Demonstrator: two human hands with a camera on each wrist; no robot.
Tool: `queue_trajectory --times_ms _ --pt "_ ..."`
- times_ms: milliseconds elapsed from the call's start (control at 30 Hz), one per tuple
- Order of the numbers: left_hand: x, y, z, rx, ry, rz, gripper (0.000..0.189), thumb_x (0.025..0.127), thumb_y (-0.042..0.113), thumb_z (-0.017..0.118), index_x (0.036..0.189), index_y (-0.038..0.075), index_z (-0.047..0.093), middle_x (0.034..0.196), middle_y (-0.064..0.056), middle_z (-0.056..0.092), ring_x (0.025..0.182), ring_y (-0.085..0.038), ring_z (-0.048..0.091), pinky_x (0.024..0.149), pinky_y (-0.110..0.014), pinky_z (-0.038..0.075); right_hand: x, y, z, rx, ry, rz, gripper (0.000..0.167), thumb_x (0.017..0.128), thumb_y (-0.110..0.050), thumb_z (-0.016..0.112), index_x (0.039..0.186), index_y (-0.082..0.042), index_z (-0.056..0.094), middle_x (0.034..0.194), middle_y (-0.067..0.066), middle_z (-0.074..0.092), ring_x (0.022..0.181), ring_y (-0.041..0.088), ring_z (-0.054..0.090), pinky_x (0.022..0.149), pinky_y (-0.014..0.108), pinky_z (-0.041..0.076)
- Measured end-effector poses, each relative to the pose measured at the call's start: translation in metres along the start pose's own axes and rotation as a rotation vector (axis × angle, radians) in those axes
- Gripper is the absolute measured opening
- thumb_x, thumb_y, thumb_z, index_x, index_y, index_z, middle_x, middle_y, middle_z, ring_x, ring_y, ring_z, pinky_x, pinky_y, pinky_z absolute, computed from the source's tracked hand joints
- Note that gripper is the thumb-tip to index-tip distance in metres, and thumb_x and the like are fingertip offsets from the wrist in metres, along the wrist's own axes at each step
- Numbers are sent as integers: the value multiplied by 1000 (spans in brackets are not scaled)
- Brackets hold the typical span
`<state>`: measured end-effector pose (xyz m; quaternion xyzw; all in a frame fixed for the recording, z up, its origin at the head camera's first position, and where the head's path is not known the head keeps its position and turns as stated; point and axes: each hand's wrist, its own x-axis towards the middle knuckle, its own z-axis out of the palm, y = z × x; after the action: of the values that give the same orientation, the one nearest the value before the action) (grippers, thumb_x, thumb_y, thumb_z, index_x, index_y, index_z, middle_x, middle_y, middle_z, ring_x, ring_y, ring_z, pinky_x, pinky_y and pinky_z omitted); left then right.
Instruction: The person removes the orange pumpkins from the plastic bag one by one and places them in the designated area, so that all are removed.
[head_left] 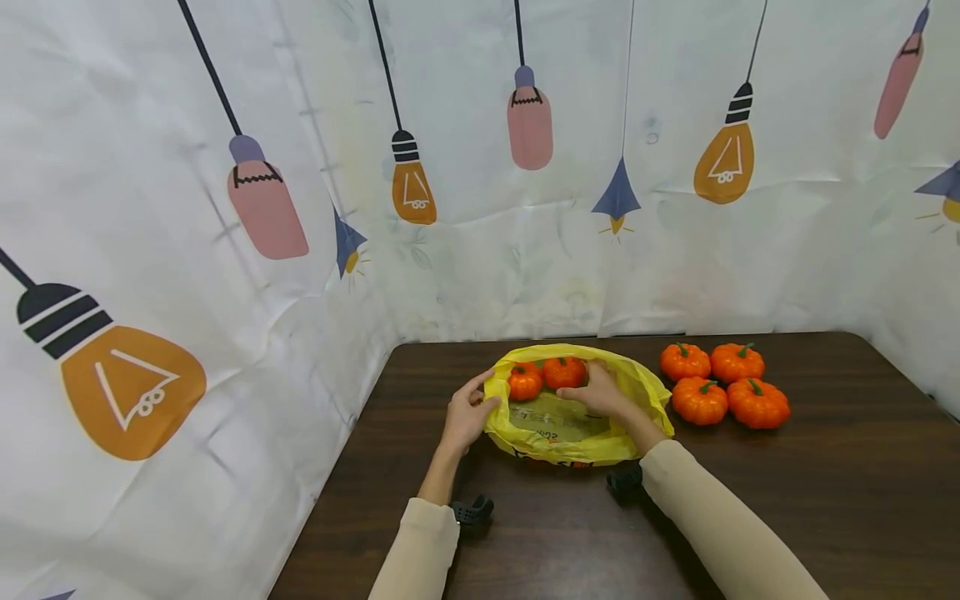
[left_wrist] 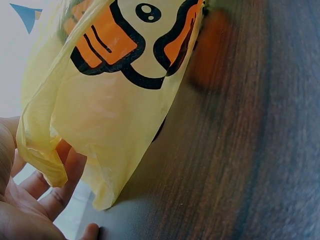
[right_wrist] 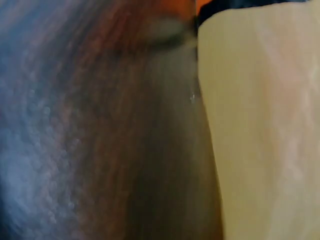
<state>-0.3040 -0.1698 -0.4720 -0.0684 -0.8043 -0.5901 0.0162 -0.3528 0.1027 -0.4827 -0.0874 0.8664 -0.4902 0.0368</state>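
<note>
Grips yellow bag [head_left: 558,417] with left hand [head_left: 467,412]; can't tell hold of right hand [head_left: 600,393]. Has two pumpkins [head_left: 526,382] bagged — four left outside.

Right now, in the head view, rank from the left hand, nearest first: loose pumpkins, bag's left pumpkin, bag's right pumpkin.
1. Left pumpkin, in the bag, right of the left hand.
2. Right pumpkin, in the bag, farther right.
3. Loose pumpkins, right of the bag.

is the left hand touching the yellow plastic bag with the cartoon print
Touching. The left wrist view shows it: the loose edge of the yellow plastic bag lies against the fingers of the left hand, partly covering them.
</note>
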Motion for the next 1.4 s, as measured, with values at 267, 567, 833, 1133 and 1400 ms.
queue_trajectory --times_ms 267,567,833,1133,1400 --pt "3 -11 3 10 44 7 52 99 15 69 148 25 57 97 -18 74 59 -9 51 55 -24 44 1 4 0 -41 -8 49 79 94 -29 75 156 -2 35 159 30 31 144 52 29 114 63 35" --pt "3 -12 4 2 40 9 51 98 15 69 147 24 57 98 -18 74 61 -10 54 57 -24 46 -5 6 0 -1 -12 43 73 95 -24 74 149 6 36 157 32 34 142 49 39 114 59 38" --pt "3 -12 4 -14 32 14 52 99 15 69 149 21 56 101 -20 74 62 -11 56 57 -25 46 -13 4 -5 4 -61 -39 81 91 -20 78 156 2 33 158 29 35 135 48 46 107 59 44" --pt "4 -10 4 -7 43 0 52 98 14 69 147 23 57 97 -17 74 61 -10 56 56 -24 47 -26 -1 -11 -34 -103 -110 81 91 -21 78 158 -5 36 158 26 38 135 49 45 104 61 46" --pt "1 1 0 -10 5 -7 55 99 11 67 151 13 52 98 -23 73 61 -13 54 56 -26 46 -37 -5 -16 46 -124 -137 81 89 -19 81 157 -8 38 155 27 38 134 51 48 101 57 51"
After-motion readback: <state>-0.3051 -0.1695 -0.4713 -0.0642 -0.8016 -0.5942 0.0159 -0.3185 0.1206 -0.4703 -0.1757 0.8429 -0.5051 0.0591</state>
